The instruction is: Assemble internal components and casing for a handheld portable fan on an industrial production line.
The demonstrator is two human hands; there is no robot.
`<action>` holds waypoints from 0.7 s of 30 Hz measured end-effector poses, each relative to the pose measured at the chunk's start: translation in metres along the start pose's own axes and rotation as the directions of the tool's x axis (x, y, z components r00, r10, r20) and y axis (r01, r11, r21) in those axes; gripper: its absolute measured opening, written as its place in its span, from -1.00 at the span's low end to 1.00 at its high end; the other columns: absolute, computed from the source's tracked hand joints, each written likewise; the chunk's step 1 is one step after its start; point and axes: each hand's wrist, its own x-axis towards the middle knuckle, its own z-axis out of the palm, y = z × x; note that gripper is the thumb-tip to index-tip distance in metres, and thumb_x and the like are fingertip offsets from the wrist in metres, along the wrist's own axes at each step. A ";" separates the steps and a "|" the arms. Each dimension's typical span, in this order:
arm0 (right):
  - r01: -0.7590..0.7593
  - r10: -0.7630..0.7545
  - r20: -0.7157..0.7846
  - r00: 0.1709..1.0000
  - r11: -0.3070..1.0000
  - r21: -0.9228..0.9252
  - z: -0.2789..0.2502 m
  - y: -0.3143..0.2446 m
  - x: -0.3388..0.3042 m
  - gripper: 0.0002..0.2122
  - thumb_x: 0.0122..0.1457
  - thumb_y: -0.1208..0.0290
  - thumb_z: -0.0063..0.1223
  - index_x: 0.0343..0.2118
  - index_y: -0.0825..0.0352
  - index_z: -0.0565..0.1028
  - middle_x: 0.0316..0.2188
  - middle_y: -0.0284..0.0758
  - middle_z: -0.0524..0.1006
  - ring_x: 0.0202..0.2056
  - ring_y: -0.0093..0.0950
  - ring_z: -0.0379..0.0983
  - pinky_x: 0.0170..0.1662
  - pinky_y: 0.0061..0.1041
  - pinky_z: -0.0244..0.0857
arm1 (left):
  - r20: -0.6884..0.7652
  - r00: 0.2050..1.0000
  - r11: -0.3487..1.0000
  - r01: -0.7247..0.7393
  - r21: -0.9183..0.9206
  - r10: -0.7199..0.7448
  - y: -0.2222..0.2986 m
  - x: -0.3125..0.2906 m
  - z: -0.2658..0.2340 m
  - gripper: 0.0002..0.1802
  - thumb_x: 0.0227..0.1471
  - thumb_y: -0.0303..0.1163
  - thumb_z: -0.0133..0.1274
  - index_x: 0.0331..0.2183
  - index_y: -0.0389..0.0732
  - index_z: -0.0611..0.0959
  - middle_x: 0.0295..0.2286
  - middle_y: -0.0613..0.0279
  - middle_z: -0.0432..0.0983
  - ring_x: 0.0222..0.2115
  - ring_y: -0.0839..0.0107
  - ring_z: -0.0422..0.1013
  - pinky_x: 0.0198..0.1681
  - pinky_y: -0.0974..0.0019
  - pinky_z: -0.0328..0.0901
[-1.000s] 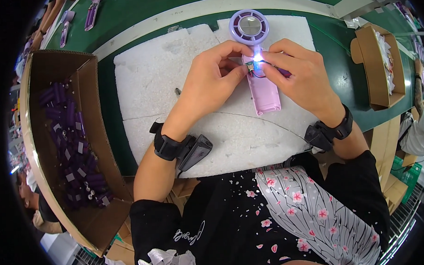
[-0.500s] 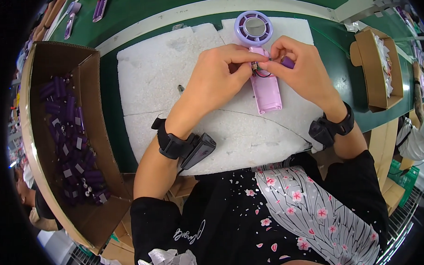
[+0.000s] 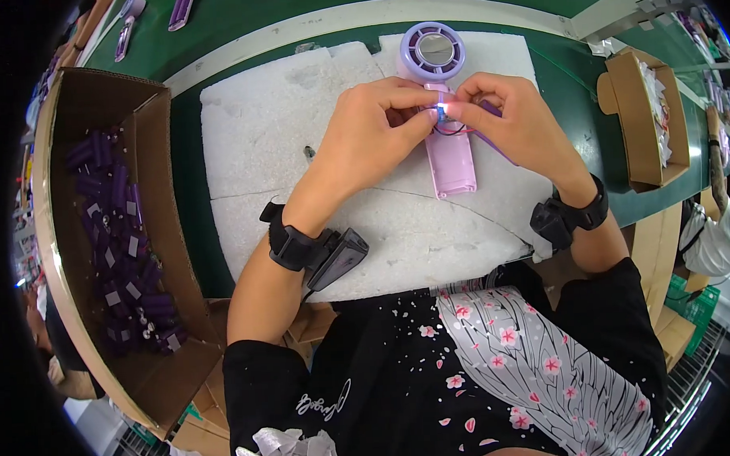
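A handheld fan with a round lilac head (image 3: 432,52) lies on a white foam board (image 3: 258,159). Its pink handle shell (image 3: 453,167) is opened up, pointing toward me. My left hand (image 3: 381,127) pinches at a small circuit board (image 3: 441,113) at the top of the handle, where a bright white-blue light glows. In my right hand (image 3: 518,122) is a purple cylindrical battery (image 3: 489,108), partly hidden by the fingers, whose tips meet the left ones at the board. Thin dark and red wires (image 3: 453,130) loop below the fingertips.
At left stands a deep cardboard box (image 3: 159,195) of purple batteries. A smaller carton (image 3: 647,122) with white pieces sits at right. More fan parts (image 3: 182,9) lie on the green table (image 3: 245,31) beyond a pale rail. Another person's arm (image 3: 716,155) shows far right.
A light has come on at the circuit board. Both hands' fingertips have drawn together there, and the fan has shifted slightly left. More of the battery's purple side shows below the right hand.
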 end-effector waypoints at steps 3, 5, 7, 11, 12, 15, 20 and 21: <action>-0.032 0.025 0.054 0.998 0.992 0.125 -0.001 0.002 0.001 -0.81 0.17 0.41 0.11 -0.32 0.48 0.47 -0.48 -0.40 0.48 -0.45 -0.72 0.31 -0.41 -0.69 0.21 | -0.007 1.000 1.000 0.004 0.004 -0.004 0.000 0.001 0.000 -0.75 -0.04 -0.42 0.12 -0.25 -0.22 0.69 -0.38 0.17 0.58 -0.54 0.46 0.43 -0.41 0.43 0.33; -0.028 0.019 0.068 0.998 0.990 0.135 -0.001 0.004 0.001 -0.80 0.20 0.39 0.07 -0.30 0.48 0.47 -0.47 -0.40 0.48 -0.43 -0.71 0.32 -0.40 -0.69 0.23 | 0.000 1.000 1.000 0.014 0.002 -0.014 -0.002 0.001 0.000 -0.76 -0.04 -0.43 0.12 -0.25 -0.23 0.69 -0.36 0.17 0.58 -0.53 0.46 0.44 -0.40 0.44 0.33; -0.021 0.007 0.090 0.996 0.988 0.151 -0.001 0.007 0.001 -0.78 0.26 0.36 -0.01 -0.27 0.47 0.46 -0.44 -0.40 0.48 -0.41 -0.70 0.35 -0.36 -0.69 0.25 | 0.007 1.000 1.000 0.017 -0.002 -0.017 -0.002 0.002 0.000 -0.76 -0.04 -0.44 0.12 -0.25 -0.23 0.69 -0.36 0.17 0.58 -0.53 0.46 0.44 -0.40 0.44 0.33; 0.067 -0.059 -0.049 0.997 0.983 0.168 -0.001 0.014 0.004 -0.74 0.32 0.31 -0.14 -0.25 0.46 0.46 -0.44 -0.41 0.47 -0.37 -0.68 0.35 -0.28 -0.70 0.25 | -0.019 0.999 1.000 0.030 -0.009 -0.030 -0.002 0.002 0.001 -0.76 -0.03 -0.44 0.13 -0.25 -0.22 0.70 -0.35 0.15 0.59 -0.51 0.45 0.46 -0.38 0.44 0.35; 0.066 -0.058 -0.050 0.997 0.984 0.168 0.002 0.016 0.004 -0.74 0.32 0.31 -0.14 -0.25 0.46 0.46 -0.44 -0.41 0.47 -0.37 -0.68 0.35 -0.28 -0.70 0.25 | -0.044 0.999 0.999 0.022 -0.025 -0.023 -0.001 0.003 0.002 -0.76 -0.03 -0.44 0.13 -0.25 -0.21 0.70 -0.35 0.14 0.59 -0.51 0.44 0.46 -0.38 0.44 0.35; 0.145 -0.084 -0.224 0.971 0.951 0.272 0.010 0.020 0.007 -0.70 0.33 0.24 -0.17 -0.28 0.41 0.48 -0.50 -0.39 0.48 -0.43 -0.67 0.35 -0.36 -0.67 0.23 | -0.090 0.996 0.998 0.001 -0.057 -0.006 0.000 0.005 0.003 -0.76 -0.04 -0.44 0.13 -0.25 -0.20 0.70 -0.35 0.13 0.60 -0.51 0.43 0.47 -0.37 0.44 0.36; 0.082 -0.075 -0.048 0.996 0.981 0.175 -0.001 0.011 0.005 -0.77 0.32 0.33 -0.16 -0.21 0.42 0.44 -0.43 -0.41 0.45 -0.32 -0.66 0.35 -0.20 -0.70 0.24 | -0.105 0.994 0.999 0.024 -0.023 -0.026 -0.002 0.003 0.001 -0.76 -0.04 -0.45 0.13 -0.25 -0.19 0.70 -0.37 0.13 0.60 -0.51 0.44 0.47 -0.37 0.44 0.36; 0.052 -0.055 0.011 0.998 0.983 0.177 -0.005 0.010 0.004 -0.80 0.29 0.36 -0.10 -0.20 0.41 0.42 -0.43 -0.41 0.45 -0.31 -0.66 0.35 -0.19 -0.69 0.25 | -0.093 0.995 0.999 0.040 -0.031 -0.043 -0.002 0.004 0.000 -0.76 -0.04 -0.46 0.12 -0.25 -0.19 0.71 -0.37 0.13 0.60 -0.51 0.44 0.47 -0.37 0.44 0.36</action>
